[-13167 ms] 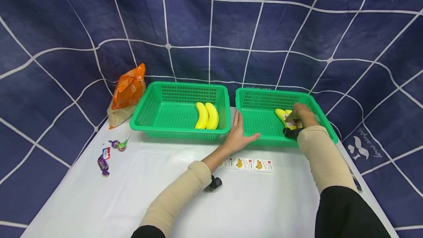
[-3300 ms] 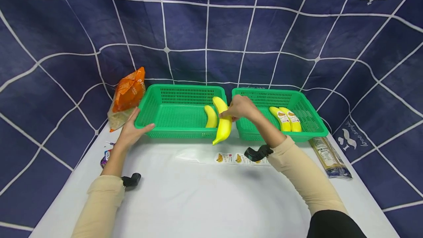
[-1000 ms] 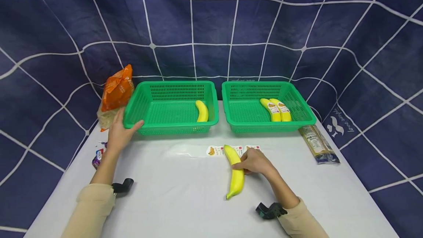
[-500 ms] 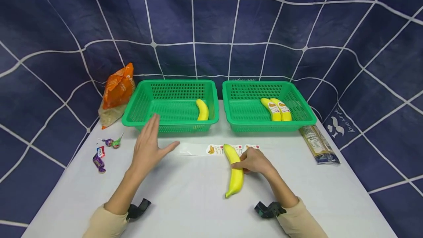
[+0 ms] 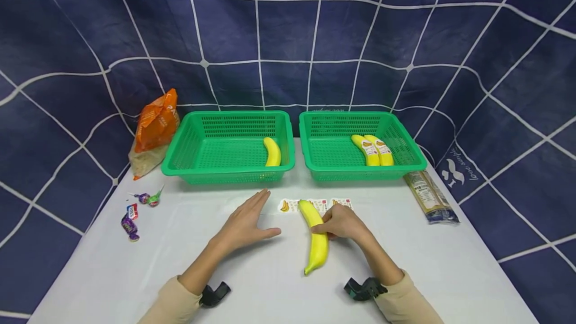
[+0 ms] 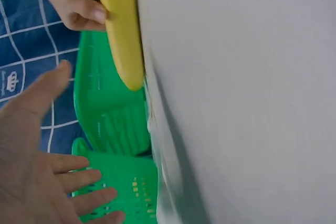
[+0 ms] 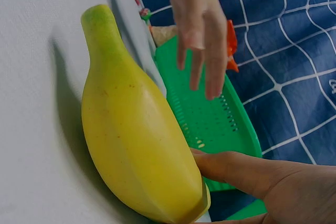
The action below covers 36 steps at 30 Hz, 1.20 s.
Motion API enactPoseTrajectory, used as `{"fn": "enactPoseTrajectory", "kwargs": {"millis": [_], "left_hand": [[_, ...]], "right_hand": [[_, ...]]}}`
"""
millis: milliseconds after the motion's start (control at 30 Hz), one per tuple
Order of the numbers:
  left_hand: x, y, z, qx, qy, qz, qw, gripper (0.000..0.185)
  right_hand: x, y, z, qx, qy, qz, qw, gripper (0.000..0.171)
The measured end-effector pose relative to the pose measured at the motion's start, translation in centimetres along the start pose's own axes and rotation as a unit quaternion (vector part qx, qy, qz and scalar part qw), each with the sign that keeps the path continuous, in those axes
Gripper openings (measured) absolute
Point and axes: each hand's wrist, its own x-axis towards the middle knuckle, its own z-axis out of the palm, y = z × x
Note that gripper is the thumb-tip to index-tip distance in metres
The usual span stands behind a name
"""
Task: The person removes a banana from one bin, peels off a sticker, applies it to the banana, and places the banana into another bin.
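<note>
My right hand pinches a yellow banana by its right side, over the white table in front of the baskets. The banana's far end overlaps a strip of banana-picture stickers; its stem end points toward me. My left hand hovers to the left of the banana, fingers straight, thumb spread, holding nothing. In the left wrist view its open palm shows beside the banana. One plain banana lies in the left green basket. Two bananas with stickers lie in the right green basket.
An orange-and-clear bag leans by the left basket. Wrapped candies and lollipops lie at the table's left side. A flat packet lies beside the right basket. A dark blue grid-patterned cloth hangs behind.
Since a few seconds ago my right hand has brought the banana from over the left basket to the table. My left hand has left that basket's left end and moved right, toward the banana.
</note>
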Motion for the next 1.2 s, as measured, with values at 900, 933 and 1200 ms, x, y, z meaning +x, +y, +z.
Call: {"fn": "enactPoseTrajectory", "kwargs": {"millis": [900, 933, 1200], "left_hand": [[0.4, -2.0, 3.7, 0.085, -0.085, -0.004, 0.9928, 0.095], [0.5, -2.0, 3.7, 0.084, -0.090, -0.007, 0.9924, 0.095], [0.9, -2.0, 3.4, 0.082, -0.112, -0.009, 0.9903, 0.095]], "right_hand": [[-0.5, -0.8, -0.3, -0.013, -0.001, 0.018, 1.000, 0.028], [-0.5, -0.8, -0.4, -0.013, -0.002, 0.019, 1.000, 0.028], [-0.5, -0.9, -1.9, -0.031, 0.019, 0.024, 0.999, 0.040]]}}
